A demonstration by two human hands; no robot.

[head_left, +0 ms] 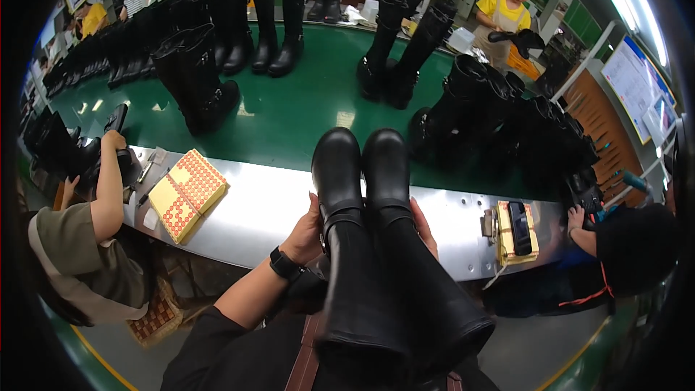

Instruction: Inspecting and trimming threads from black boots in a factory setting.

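Head view: a pair of black boots (pixel 394 246) is pointing toes-away over the table's metal edge (pixel 268 192), shafts lying toward the wearer. The left hand (pixel 304 235) is grasping the left boot's outer side near the ankle straps (pixel 343 208); the right hand (pixel 425 228) is clasping the right boot opposite, its grip partly hidden. The feet are probably being stiff, the shafts softer, the smooth surface slightly slippery, and the weight moderate; ankles are offering the surest hold. Beyond, more boots (pixel 187 80) are standing on the green tabletop (pixel 297 105).
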